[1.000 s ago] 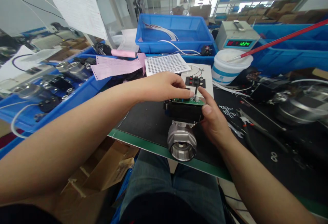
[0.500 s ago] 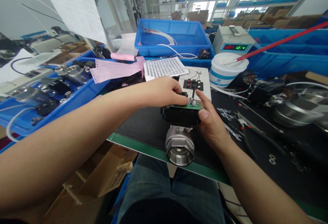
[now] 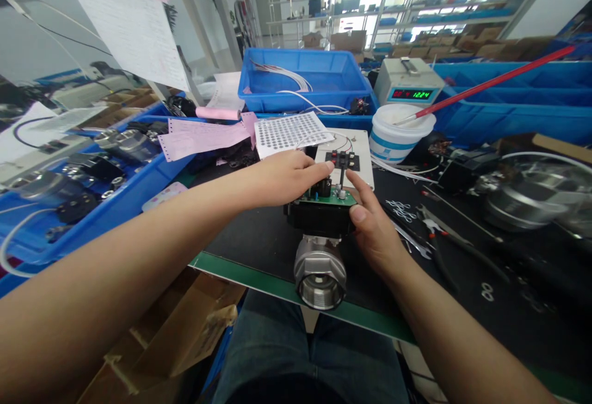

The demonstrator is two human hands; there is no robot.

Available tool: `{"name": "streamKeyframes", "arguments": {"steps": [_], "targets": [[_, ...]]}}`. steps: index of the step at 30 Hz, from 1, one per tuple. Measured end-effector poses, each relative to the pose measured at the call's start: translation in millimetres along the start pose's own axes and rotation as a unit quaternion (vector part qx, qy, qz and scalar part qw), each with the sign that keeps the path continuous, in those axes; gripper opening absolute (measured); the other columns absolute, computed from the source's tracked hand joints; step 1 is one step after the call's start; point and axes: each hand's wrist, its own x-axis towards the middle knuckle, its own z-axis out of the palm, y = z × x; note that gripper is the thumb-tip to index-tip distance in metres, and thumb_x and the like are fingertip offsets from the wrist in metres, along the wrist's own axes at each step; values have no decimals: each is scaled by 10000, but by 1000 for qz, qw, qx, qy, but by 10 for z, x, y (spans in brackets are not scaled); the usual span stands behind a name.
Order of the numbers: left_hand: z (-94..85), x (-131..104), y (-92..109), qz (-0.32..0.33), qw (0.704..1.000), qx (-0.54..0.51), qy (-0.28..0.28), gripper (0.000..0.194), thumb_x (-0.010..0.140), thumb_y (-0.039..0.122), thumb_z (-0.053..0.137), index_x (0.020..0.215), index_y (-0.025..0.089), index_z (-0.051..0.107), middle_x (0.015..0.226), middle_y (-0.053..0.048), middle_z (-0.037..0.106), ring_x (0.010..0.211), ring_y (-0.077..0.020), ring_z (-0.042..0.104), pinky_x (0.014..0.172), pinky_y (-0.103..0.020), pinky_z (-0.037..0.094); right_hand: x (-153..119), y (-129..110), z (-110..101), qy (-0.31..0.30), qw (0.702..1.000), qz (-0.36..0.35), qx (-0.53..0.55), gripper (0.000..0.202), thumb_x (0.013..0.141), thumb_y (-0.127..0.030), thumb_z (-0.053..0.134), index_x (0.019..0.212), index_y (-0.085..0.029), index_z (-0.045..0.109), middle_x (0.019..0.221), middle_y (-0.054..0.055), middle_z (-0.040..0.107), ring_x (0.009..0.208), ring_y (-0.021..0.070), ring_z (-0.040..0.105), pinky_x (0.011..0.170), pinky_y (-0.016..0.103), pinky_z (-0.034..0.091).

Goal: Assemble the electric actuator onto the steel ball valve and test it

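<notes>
A motorized ball valve stands at the table's front edge, with a black actuator housing [image 3: 319,218] above a steel valve body [image 3: 320,271]. The housing's top is uncovered, and a green circuit board [image 3: 329,195] with black parts and an upright dark shaft shows there. My right hand [image 3: 372,225] grips the housing's right side, thumb on the near corner and index finger behind the shaft. Over the board's left part, my left hand [image 3: 291,177] has one digit stretched out towards the terminal block [image 3: 343,161]; its other fingers are partly hidden.
Behind the valve are a dotted label sheet [image 3: 293,132], a blue bin [image 3: 308,86], a white tub [image 3: 400,132] and a power supply [image 3: 409,83] with lit digits. Pliers [image 3: 435,225] and a wrench [image 3: 414,240] lie at right. A blue bin [image 3: 115,191] of valve parts stands at left.
My left hand has lifted off the circuit board, its outstretched digit now higher, uncovering black parts on the board. My right hand keeps its place on the housing. The camera view has shifted slightly.
</notes>
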Motion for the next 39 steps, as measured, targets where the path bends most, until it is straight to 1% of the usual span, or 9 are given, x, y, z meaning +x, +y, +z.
{"name": "streamKeyframes", "arguments": {"steps": [7,10,12,14,18,21,25,33,39], "targets": [[1,-17,3,5,1000,0,7,506,862,561,349,706,183,646,706,-46,655,700,-202,580,619,-279,357,-6,-23,5,-13,1000,-7,-15,818,754,-589,624,1393,-215,276,1357,108,468,1243,286,447,1059,458,340],[-11,-24,-9,10,1000,5,-5,513,840,593,372,708,183,650,682,-41,644,660,-190,568,577,-275,342,1,-10,-10,-18,1000,-16,-20,827,760,-583,619,1402,-206,259,1365,107,459,1239,278,453,1059,443,345],[-21,-26,-17,14,1000,2,-25,471,797,603,448,737,189,664,689,-33,645,640,-183,560,545,-269,327,4,1,-21,-21,1000,-16,-14,843,756,-572,632,1403,-191,246,1345,116,477,1226,278,465,1061,449,342],[-25,-28,-18,8,999,1,-39,397,749,566,536,745,192,671,664,-22,632,602,-172,539,520,-268,307,3,9,-26,-19,1000,-10,-14,866,749,-576,638,1403,-173,240,1322,126,493,1216,281,473,1063,449,339],[-5,-27,-7,-16,999,-6,-28,284,704,473,605,681,194,655,579,-2,575,526,-148,473,516,-280,275,-5,26,-26,-7,999,-4,-38,881,731,-620,622,1408,-194,252,1290,112,516,1206,299,478,1054,452,347],[19,-19,-12,-18,1000,-20,-16,270,689,463,618,645,197,639,568,0,553,526,-146,458,523,-287,262,-2,48,-25,3,1000,-7,-29,838,721,-609,640,1383,-223,302,1247,91,551,1192,310,490,1062,472,331],[35,-19,-8,-36,999,-28,-19,278,686,459,614,646,185,640,564,-7,539,539,-150,455,529,-292,258,5,66,-26,9,1000,-8,-15,784,714,-590,662,1346,-244,354,1230,81,567,1191,322,490,1056,494,327],[23,-47,46,-60,997,-23,-46,303,689,463,578,734,174,657,642,-15,579,579,-140,469,526,-271,275,8,85,-39,9,999,-11,-31,807,727,-592,642,1369,-216,330,1232,91,559,1171,317,506,1020,481,371],[40,-49,44,-73,996,-26,-44,305,685,462,574,738,171,650,643,-22,577,577,-143,464,518,-270,275,29,119,-71,-6,999,-26,-33,765,747,-586,624,1357,-225,337,1215,79,573,1164,303,517,1020,469,373]]}}
